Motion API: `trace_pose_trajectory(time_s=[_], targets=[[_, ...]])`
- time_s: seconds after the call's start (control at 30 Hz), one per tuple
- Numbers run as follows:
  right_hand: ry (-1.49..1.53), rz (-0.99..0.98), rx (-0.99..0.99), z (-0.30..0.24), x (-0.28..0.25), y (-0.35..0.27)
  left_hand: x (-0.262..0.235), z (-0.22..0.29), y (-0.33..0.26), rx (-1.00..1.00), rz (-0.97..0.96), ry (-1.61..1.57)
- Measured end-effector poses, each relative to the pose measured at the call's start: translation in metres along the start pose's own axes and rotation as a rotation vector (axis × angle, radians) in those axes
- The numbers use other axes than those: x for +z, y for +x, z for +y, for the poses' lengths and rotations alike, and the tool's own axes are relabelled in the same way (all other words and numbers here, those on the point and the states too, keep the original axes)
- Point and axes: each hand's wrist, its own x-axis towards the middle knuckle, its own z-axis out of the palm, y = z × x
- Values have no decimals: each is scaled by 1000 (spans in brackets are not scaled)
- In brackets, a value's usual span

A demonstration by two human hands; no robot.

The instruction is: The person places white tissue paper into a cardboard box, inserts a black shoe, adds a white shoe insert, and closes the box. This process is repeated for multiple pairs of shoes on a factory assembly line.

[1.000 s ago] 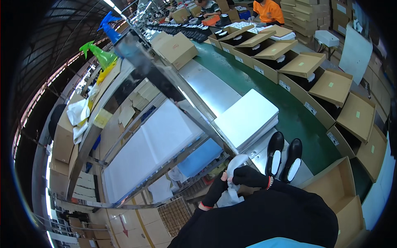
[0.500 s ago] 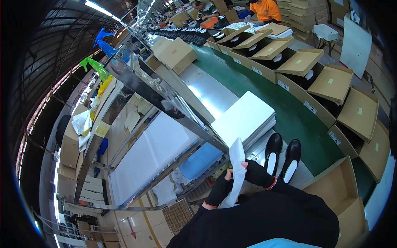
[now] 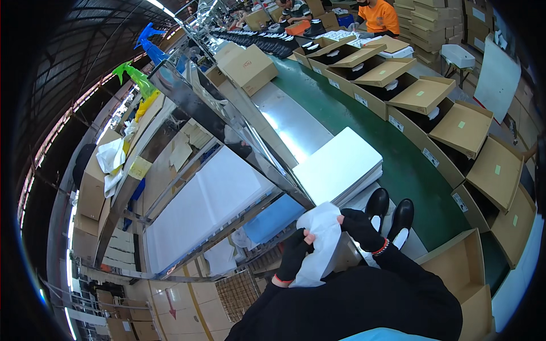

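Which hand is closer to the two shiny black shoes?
Right. The black-gloved right hand is just left of the two shiny black shoes; the black-gloved left hand is farther left, across the thin white sheet both hands pinch.

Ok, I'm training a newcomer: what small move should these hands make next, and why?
Probably ease the left hand and right hand slightly apart to flatten the white sheet: both pinch it, and it looks creased between them.
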Motion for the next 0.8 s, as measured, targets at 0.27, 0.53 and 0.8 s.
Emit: trace_pose_trajectory(time_s=[0.27,0.53,0.8], targets=[[-32,-248,236,-11,12,-8,-1,-4,6,162,205,223],[-616,-166,-11,-12,27,-7,-9,-6,16,260,366,307],[-822,-140,3,-16,31,-5,2,-14,12,438,233,508]])
